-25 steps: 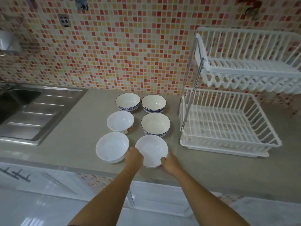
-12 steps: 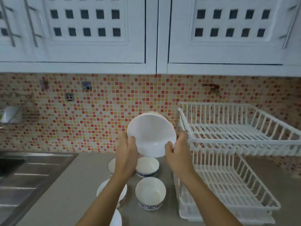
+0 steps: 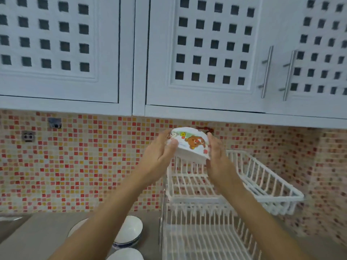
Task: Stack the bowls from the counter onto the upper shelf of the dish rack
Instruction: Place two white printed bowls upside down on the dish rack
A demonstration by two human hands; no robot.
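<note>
A white bowl with a cartoon bear print (image 3: 189,144) is held between my left hand (image 3: 159,152) and my right hand (image 3: 217,158), one on each side. It is turned so its outer wall and base face me, above the left end of the white dish rack's upper shelf (image 3: 262,188), which holds nothing. The lower shelf (image 3: 206,235) sits under it. On the counter below my arms lie a blue-rimmed bowl (image 3: 129,231), part of another bowl (image 3: 77,227) and a white bowl (image 3: 125,255) at the bottom edge.
White wall cabinets (image 3: 206,53) with metal handles (image 3: 267,72) hang close above the rack. A mosaic tile wall (image 3: 84,166) with a socket (image 3: 28,136) runs behind the grey counter (image 3: 37,239).
Both hands have carried the bowl up and right to above the upper shelf and turned it, so its printed outside faces me instead of its inside. The view has tilted upward.
</note>
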